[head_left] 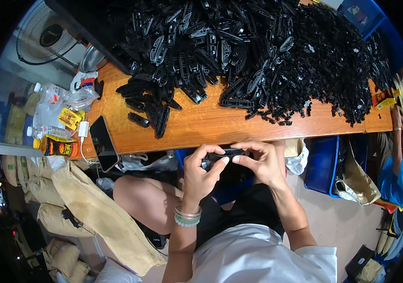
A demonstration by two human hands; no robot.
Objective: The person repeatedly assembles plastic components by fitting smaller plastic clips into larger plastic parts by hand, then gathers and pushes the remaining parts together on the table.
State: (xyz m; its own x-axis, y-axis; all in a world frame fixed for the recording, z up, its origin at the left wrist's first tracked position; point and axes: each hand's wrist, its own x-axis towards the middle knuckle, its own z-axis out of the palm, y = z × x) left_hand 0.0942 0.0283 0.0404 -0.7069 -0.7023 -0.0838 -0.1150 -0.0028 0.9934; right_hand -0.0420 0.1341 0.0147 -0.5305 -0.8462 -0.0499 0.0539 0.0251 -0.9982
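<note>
In front of the table's near edge, my left hand [202, 170] grips a black elongated plastic part [225, 153], its thumb pressed along the near side. My right hand [259, 162] pinches the same part at its right end, thumb and forefinger closed together. Whether a smaller piece sits between those right fingertips is too small to tell. Beyond my hands, a big heap of similar long black plastic parts [201, 45] covers the far side of the wooden table [201, 126]. Several of them lie loose toward me. Small black clips [324, 75] form another heap at the right.
On the table's left are a phone [103, 144] with a white charger [83, 129], bottles [48, 131] and a yellow-black pack [57, 146]. A fan [45, 35] stands behind. Blue bins [321, 165] sit below right. A co-worker in blue [402, 179] is at the far right.
</note>
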